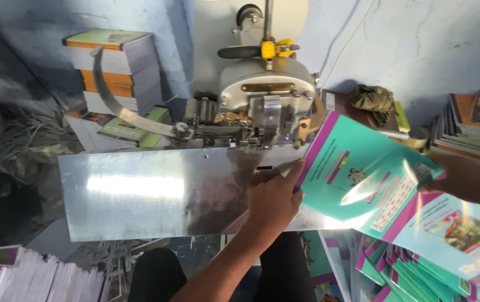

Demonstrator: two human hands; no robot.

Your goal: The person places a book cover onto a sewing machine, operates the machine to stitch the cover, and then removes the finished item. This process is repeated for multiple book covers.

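Two hands, left hand [276, 193] fingers and right hand [463, 179] fingers clamped on teal booklet [363, 176]

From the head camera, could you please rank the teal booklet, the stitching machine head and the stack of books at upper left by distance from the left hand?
1. teal booklet: touching the left hand, on its right.
2. stitching machine head: just above it.
3. stack of books: far upper left.
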